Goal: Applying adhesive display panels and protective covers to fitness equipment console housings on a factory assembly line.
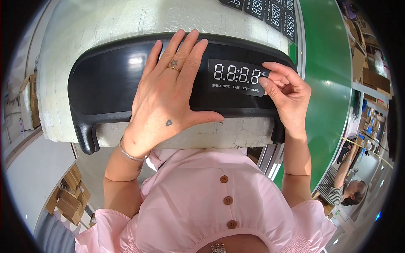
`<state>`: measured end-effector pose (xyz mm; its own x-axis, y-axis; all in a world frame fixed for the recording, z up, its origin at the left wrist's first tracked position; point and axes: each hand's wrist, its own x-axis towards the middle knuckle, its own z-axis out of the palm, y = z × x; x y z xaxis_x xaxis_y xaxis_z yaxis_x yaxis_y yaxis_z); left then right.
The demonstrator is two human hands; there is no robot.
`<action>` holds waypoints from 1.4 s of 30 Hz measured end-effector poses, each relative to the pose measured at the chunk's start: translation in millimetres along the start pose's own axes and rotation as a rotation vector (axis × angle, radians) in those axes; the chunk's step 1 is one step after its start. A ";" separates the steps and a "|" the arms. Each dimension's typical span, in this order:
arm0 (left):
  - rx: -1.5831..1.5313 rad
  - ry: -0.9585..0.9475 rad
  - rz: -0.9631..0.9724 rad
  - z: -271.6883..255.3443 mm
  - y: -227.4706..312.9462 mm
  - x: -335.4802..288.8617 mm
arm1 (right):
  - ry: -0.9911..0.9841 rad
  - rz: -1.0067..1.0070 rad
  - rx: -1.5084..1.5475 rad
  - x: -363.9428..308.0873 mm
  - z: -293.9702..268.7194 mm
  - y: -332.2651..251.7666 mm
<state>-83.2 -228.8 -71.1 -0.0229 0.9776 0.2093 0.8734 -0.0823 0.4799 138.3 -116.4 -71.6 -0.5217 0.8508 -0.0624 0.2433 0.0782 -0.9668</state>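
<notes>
A long glossy black console panel (pixel 103 86) with a curved upper edge and a short leg at each end lies in front of me. My left hand (pixel 166 95) is spread flat across its middle, thumb stretched out to the right along the lower edge. Just right of that hand, a dark rectangular display sticker (pixel 236 78) with white digits lies over the panel. My right hand (pixel 289 95) pinches the sticker's right edge between thumb and fingers. Whether the sticker's other edges touch the panel, I cannot tell.
Under the panel is a pale foam-wrapped block (pixel 126 19). Dark sheets of similar stickers (pixel 265 14) lie at its far right. A green surface (pixel 325 105) runs along the right, with a person (pixel 344 187) beyond it. Cardboard boxes (pixel 69 198) stand at lower left.
</notes>
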 end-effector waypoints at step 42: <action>-0.018 -0.018 -0.029 1.3 2.5 3.6 | -0.006 0.009 0.003 3.1 1.6 -2.7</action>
<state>-80.5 -225.2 -70.2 -0.0398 0.9829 0.1800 0.8637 -0.0567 0.5009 134.7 -114.8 -69.6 -0.5247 0.8482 -0.0730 0.2455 0.0686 -0.9670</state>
